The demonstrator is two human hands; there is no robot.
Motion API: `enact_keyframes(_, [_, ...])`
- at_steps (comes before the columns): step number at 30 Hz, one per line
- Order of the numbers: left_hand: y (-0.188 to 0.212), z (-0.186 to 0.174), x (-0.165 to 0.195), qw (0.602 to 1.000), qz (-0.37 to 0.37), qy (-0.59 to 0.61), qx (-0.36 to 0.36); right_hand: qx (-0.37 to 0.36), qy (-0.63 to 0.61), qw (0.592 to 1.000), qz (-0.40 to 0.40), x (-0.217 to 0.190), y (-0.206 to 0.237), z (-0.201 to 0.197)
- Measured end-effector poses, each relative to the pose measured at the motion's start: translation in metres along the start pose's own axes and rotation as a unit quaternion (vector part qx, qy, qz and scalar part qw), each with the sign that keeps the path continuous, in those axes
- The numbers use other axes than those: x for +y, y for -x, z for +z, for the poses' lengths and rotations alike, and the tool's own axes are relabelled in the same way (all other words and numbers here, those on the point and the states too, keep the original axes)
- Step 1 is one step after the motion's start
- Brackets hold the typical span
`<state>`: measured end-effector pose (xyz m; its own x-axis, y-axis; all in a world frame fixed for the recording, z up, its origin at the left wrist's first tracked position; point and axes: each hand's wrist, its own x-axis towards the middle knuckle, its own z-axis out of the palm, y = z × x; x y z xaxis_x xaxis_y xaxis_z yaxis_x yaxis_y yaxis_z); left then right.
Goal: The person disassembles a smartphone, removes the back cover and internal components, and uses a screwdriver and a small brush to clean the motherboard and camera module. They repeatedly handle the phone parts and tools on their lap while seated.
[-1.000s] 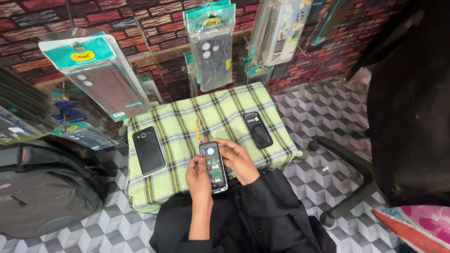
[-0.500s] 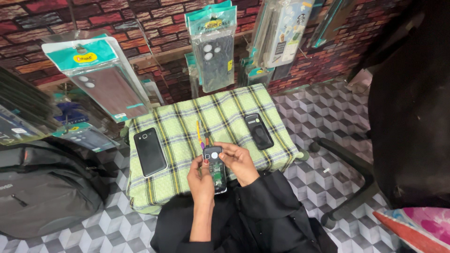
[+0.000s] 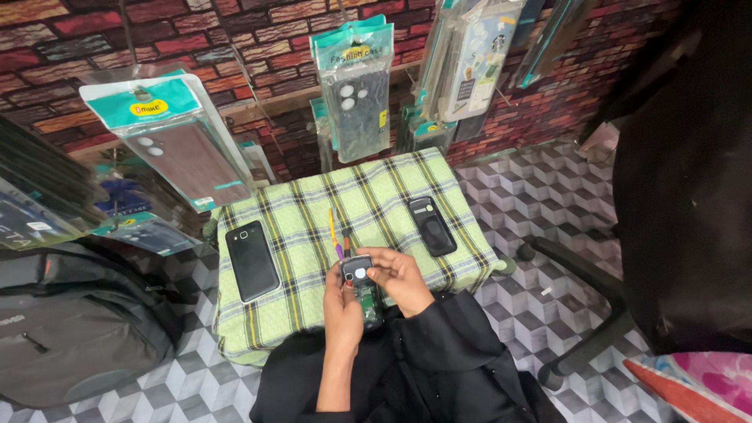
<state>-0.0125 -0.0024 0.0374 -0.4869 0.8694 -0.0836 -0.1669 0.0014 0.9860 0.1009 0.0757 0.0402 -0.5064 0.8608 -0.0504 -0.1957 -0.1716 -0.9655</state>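
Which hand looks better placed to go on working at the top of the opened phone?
Probably the right hand: its fingertips rest at the top end of the opened phone, by the round part. The left hand grips the phone's side, steadying it.

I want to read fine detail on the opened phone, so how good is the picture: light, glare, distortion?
Head view: light is even and soft, with no hard shadows on the checked cloth. Glare streaks the hanging case packets. The wide lens bends the edges. The opened phone, between left hand and right hand, is sharp but small.
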Motion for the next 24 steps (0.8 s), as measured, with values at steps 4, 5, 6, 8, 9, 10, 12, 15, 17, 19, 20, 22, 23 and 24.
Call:
enact_keyframes(4, [0.0, 0.001, 0.001, 0.999, -0.021, -0.032, 0.019, 0.006, 0.008, 1.0, -0.004, -0.003, 0.0, 0.003])
enact_keyframes(5, [-0.001, 0.002, 0.002, 0.999, -0.021, -0.027, 0.025, 0.008, 0.007, 1.0, -0.006, -0.003, 0.0, 0.005])
enact_keyframes(6, [-0.001, 0.002, 0.003, 0.999, -0.021, -0.022, 0.029, 0.011, 0.006, 1.0, -0.007, -0.003, 0.0, 0.005])
enact_keyframes(8, [0.0, 0.004, 0.004, 0.999, -0.019, -0.024, 0.039, 0.012, 0.01, 1.0, -0.014, -0.003, 0.001, 0.006])
enact_keyframes(9, [0.0, 0.004, 0.005, 0.998, -0.016, -0.033, 0.043, 0.013, 0.011, 1.0, -0.018, -0.003, 0.001, 0.006])
enact_keyframes(10, [0.001, 0.003, 0.005, 0.998, -0.014, -0.041, 0.047, 0.016, 0.01, 1.0, -0.016, -0.003, 0.001, 0.007])
enact_keyframes(12, [0.0, 0.005, 0.005, 0.998, -0.022, -0.019, 0.056, 0.021, 0.009, 1.0, -0.013, -0.002, 0.001, 0.006])
enact_keyframes(15, [0.001, 0.006, 0.005, 0.998, -0.018, -0.007, 0.067, 0.032, -0.011, 0.999, 0.0, -0.003, -0.001, 0.007])
enact_keyframes(17, [0.001, 0.007, 0.006, 0.998, -0.011, -0.001, 0.069, 0.033, 0.001, 0.999, -0.013, -0.004, 0.0, 0.007])
enact_keyframes(19, [0.001, 0.008, 0.008, 0.998, -0.007, 0.007, 0.068, 0.043, 0.009, 0.999, -0.021, -0.006, 0.0, 0.008])
enact_keyframes(20, [0.001, 0.008, 0.009, 0.998, -0.001, 0.032, 0.054, 0.052, 0.01, 0.998, -0.022, -0.007, 0.001, 0.008])
enact_keyframes(22, [0.001, 0.007, 0.012, 0.996, 0.011, 0.08, 0.024, 0.064, 0.014, 0.998, -0.024, -0.008, 0.002, 0.009])
enact_keyframes(23, [0.001, 0.008, 0.014, 0.997, 0.02, 0.073, 0.024, 0.068, 0.015, 0.997, -0.024, -0.009, 0.003, 0.008])
enact_keyframes(24, [0.0, 0.009, 0.014, 0.997, 0.029, 0.065, 0.024, 0.071, 0.017, 0.997, -0.023, -0.01, 0.004, 0.008])
